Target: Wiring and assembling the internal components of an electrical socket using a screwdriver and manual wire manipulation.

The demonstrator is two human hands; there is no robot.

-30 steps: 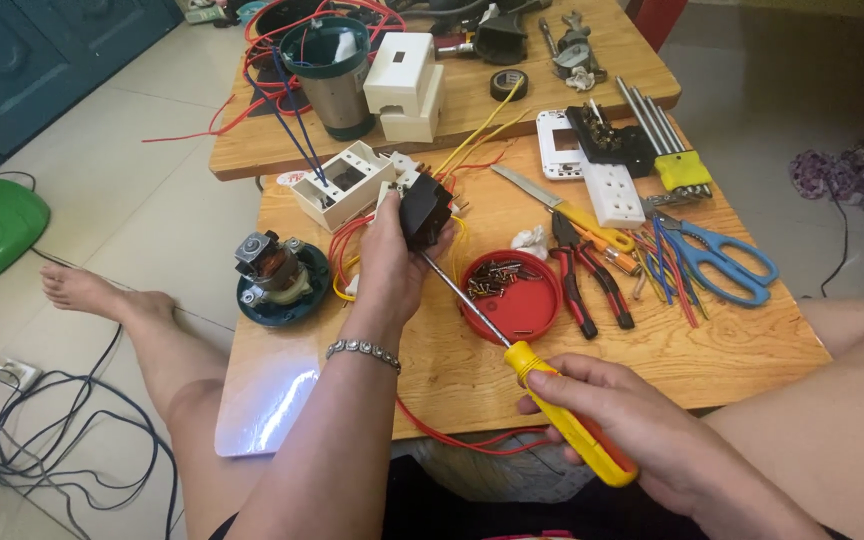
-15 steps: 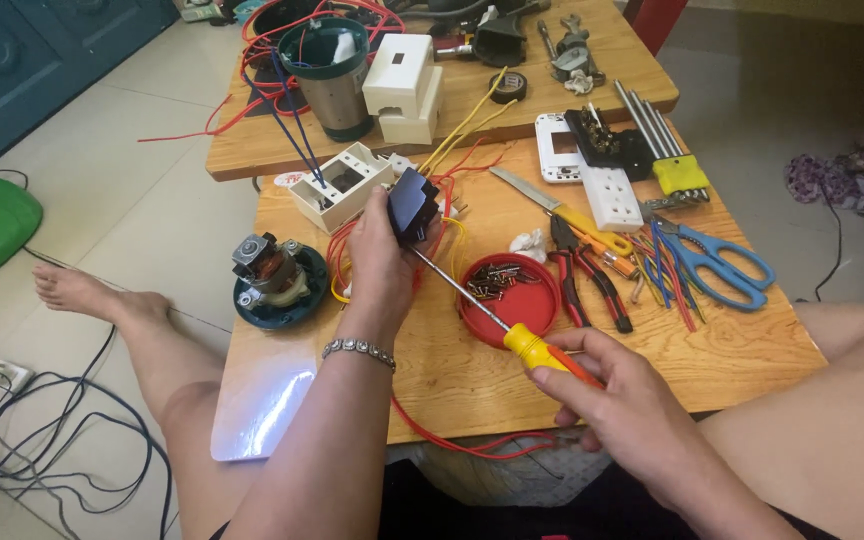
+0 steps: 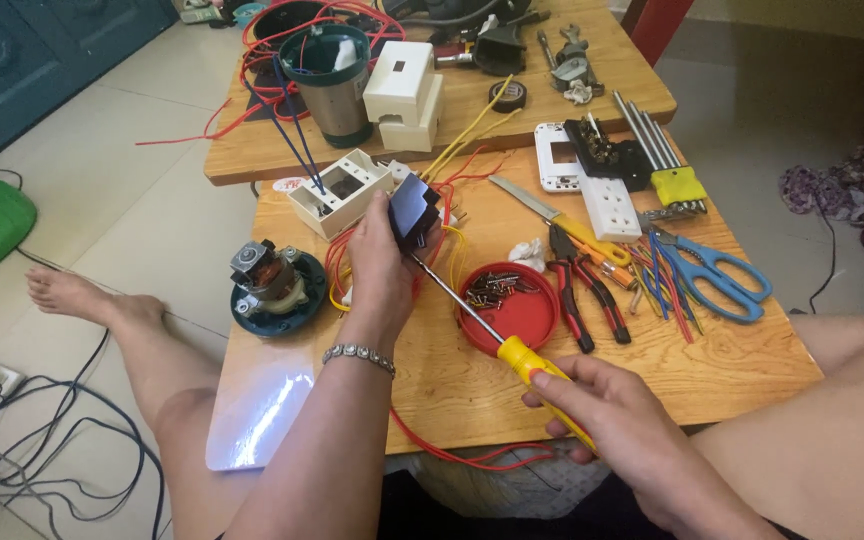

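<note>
Screwdriver (image 3: 497,335) tip now at black part (image 3: 413,210)

1. The left hand (image 3: 384,262) covers most of the small black plastic block (image 3: 413,208) that it grips.
2. The yellow-handled screwdriver (image 3: 500,339) has its tip hidden behind that block.
3. The red round lid (image 3: 529,312) holds small screws, too tiny to count.
4. The far wooden bench (image 3: 612,75) is cut off at the top edge.

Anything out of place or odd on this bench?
Mostly clutter. A red wire droops off the table's near edge beside the right hand, which grips a yellow-handled screwdriver. Its tip meets the black part in the left hand. The motor sits bare in its green base.
</note>
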